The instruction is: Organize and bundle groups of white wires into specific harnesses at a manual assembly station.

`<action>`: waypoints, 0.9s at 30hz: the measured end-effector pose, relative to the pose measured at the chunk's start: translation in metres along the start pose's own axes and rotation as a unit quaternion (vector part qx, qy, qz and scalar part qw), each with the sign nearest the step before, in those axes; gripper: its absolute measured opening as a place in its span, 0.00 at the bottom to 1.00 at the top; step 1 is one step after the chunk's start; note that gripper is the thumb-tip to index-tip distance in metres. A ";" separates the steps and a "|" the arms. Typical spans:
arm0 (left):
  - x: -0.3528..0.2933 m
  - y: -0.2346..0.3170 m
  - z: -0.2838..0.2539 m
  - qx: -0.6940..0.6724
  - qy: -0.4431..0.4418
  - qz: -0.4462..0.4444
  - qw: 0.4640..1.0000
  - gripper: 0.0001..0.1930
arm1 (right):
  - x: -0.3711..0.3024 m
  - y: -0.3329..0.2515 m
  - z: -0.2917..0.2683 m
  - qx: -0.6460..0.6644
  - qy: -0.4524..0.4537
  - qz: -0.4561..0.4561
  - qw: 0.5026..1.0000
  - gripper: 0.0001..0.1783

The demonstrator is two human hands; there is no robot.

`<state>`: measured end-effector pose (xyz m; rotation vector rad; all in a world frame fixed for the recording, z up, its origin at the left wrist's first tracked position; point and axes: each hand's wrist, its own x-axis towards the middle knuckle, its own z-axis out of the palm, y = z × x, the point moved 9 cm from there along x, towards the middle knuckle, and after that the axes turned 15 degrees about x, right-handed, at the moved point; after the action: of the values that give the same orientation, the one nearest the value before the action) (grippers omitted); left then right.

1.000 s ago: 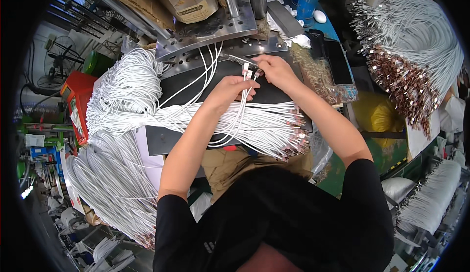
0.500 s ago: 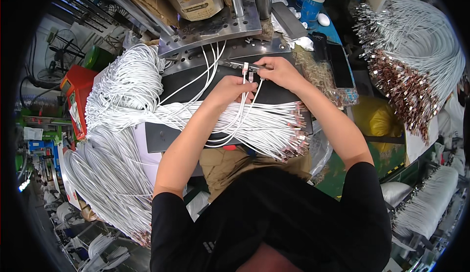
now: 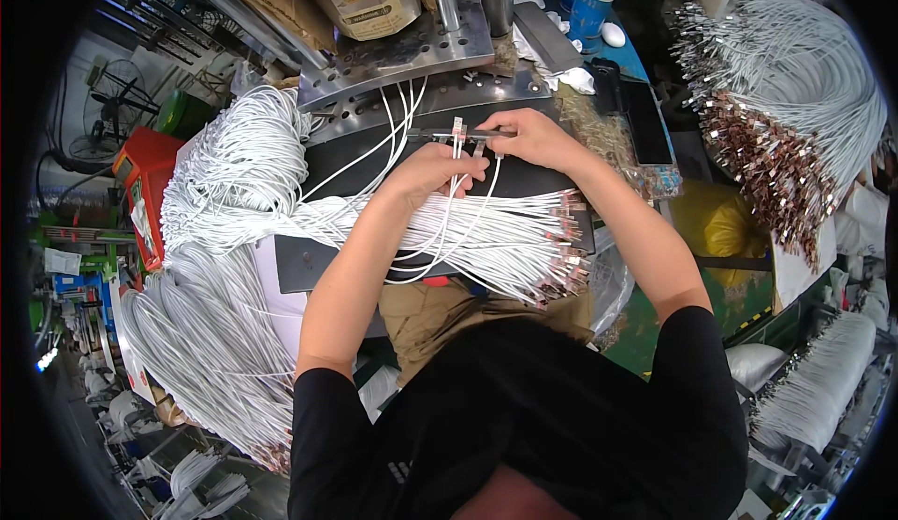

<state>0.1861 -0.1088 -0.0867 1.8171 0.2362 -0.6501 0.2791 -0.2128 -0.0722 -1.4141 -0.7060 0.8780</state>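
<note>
Head view: cables (image 3: 456,151) in left hand (image 3: 433,173), lengthwise forward, connectors (image 3: 459,128) foremost

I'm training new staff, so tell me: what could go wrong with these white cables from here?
The left hand pinches white cables together, so they might tangle. The left forearm crosses the cable bundle and could drag it. The bundle's connectors lie by the black board's edge, so a bump might push some off.

white cables (image 3: 456,151) | curved, plug ends (image 3: 458,127) forward, in left fingers (image 3: 473,166) | slim metal bar (image 3: 432,135) | crosswise, in right fingers (image 3: 506,122)
</note>
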 end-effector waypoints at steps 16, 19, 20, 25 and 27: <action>-0.002 -0.012 -0.023 -0.114 0.100 0.026 0.988 0.14 | -0.014 -0.009 -0.027 0.022 0.114 0.055 0.992 0.18; 0.001 -0.013 -0.021 -0.073 0.095 0.009 0.993 0.13 | -0.013 -0.008 -0.021 0.009 0.090 0.050 0.995 0.19; 0.001 -0.012 -0.020 -0.076 0.094 0.005 0.993 0.13 | -0.012 -0.009 -0.018 -0.013 0.075 0.045 0.996 0.19; 0.000 -0.008 -0.014 -0.080 0.089 -0.007 0.993 0.13 | -0.014 -0.015 -0.012 -0.040 0.039 0.024 0.998 0.20; -0.001 -0.008 -0.015 -0.077 0.088 -0.009 0.993 0.13 | -0.014 -0.015 -0.013 -0.060 0.050 0.028 0.997 0.20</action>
<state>0.1861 -0.0916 -0.0891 1.7249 0.4114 -0.4700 0.2842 -0.2313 -0.0571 -1.5794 -0.6543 0.8130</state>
